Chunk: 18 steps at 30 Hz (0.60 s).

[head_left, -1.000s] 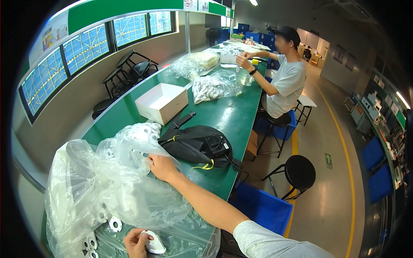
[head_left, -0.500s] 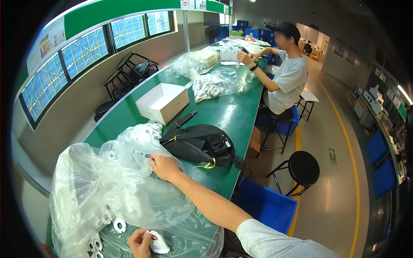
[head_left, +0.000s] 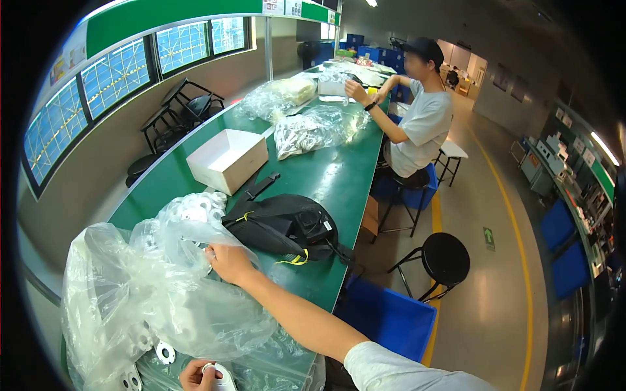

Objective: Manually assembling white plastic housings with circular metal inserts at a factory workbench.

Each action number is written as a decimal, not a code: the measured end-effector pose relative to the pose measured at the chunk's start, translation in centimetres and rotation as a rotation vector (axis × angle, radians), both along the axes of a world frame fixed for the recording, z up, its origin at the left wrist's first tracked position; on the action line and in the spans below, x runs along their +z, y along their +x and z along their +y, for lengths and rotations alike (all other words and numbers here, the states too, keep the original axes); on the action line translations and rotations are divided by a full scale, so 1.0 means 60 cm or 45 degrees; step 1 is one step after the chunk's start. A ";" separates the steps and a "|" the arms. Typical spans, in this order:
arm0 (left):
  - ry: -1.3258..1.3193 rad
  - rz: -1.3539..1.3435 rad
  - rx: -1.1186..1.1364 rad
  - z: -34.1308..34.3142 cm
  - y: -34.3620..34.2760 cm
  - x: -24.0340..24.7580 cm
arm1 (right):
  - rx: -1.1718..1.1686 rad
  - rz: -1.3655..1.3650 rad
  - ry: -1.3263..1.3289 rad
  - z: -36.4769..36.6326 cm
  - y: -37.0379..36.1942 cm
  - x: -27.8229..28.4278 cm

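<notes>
My left hand point(head_left: 195, 376), low in the picture, is closed on a white plastic part point(head_left: 220, 376), thumb and fingers gripping its rounded end. Stretched farther forward, my right hand point(head_left: 229, 263) is at the mouth of a large clear plastic bag point(head_left: 163, 287), its fingers curled in. What those fingertips pinch is hidden by the film and the hand. White plastic parts point(head_left: 207, 207) fill the bag's far end. Near my left hand lies a loose white ring-shaped part point(head_left: 165, 352), and more white parts with round holes point(head_left: 132, 378) lie at the bag's near edge.
A black bag point(head_left: 287, 225) with straps lies just beyond my right hand. Behind it stand a white box point(head_left: 228, 159) and more plastic bags point(head_left: 313, 132) on the green table point(head_left: 319, 179). A co-worker point(head_left: 420, 117) sits farther along. A blue bin point(head_left: 385, 316) and black stool point(head_left: 445, 259) stand right.
The view has shifted, so the table and its contents sit farther left. The white part in my left hand has tilted and lies lower in the picture. My right hand stays at the bag.
</notes>
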<state>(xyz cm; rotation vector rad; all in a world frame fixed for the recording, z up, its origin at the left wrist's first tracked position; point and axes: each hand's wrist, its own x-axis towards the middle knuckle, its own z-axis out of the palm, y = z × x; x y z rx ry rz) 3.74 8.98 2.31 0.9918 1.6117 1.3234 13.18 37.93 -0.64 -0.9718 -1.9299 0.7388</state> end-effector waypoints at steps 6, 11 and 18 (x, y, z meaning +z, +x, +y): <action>-0.002 0.015 -0.004 0.001 0.001 -0.002 | 0.003 0.032 -0.006 -0.003 0.006 0.007; -0.013 0.013 0.020 -0.001 -0.001 -0.009 | -0.005 0.047 0.045 -0.004 0.007 0.009; 0.020 -0.006 0.002 -0.001 -0.003 -0.010 | 0.001 0.070 0.040 -0.003 0.004 0.008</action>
